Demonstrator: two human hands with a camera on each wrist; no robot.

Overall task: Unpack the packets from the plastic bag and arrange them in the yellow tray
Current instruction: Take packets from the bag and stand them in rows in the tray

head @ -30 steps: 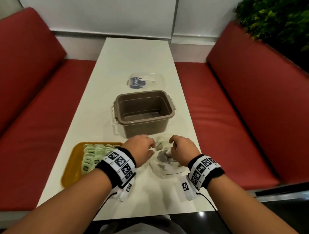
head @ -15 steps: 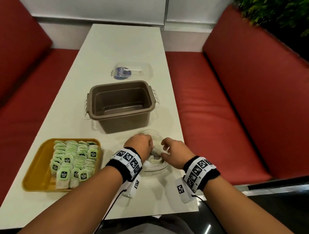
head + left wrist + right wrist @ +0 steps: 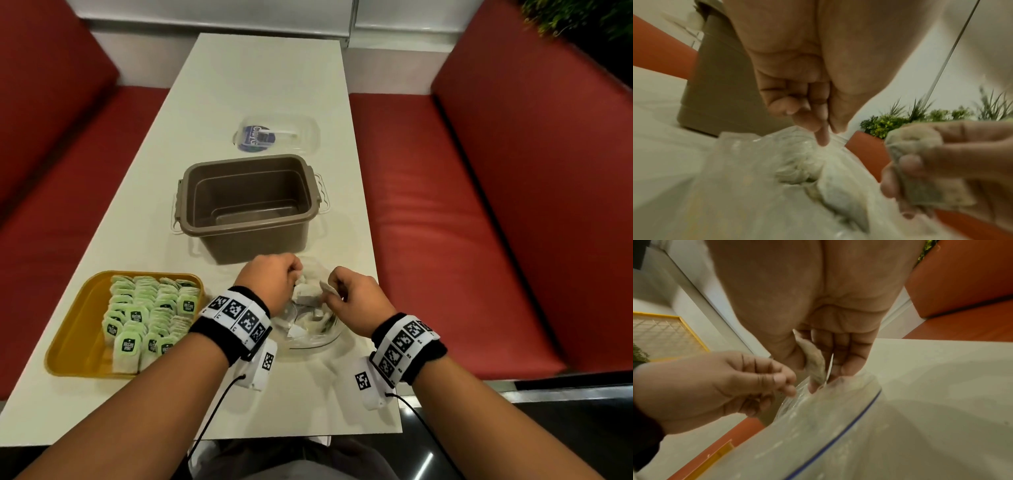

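Observation:
A clear plastic bag [image 3: 310, 329] with several tea packets inside lies on the white table near its front right edge. My left hand [image 3: 294, 275] pinches the bag's rim, seen close in the left wrist view where the fingertips [image 3: 823, 138] meet the plastic bag [image 3: 766, 178]. My right hand [image 3: 334, 287] holds one greyish packet [image 3: 308, 294] just above the bag's mouth, thumb and fingers curled round the packet [image 3: 816, 365]. The yellow tray [image 3: 73, 346] sits at the front left, with several green-labelled packets [image 3: 147, 315] in rows.
An empty brown plastic bin [image 3: 250, 205] stands just behind the bag. Its clear lid [image 3: 277, 133] lies farther back on the table [image 3: 260, 75]. Red bench seats [image 3: 445, 219] run along both sides.
My head view has swung left, bringing the whole tray into sight. My right hand has come up from the bag's mouth with a packet, while the left hand stays on the bag's rim.

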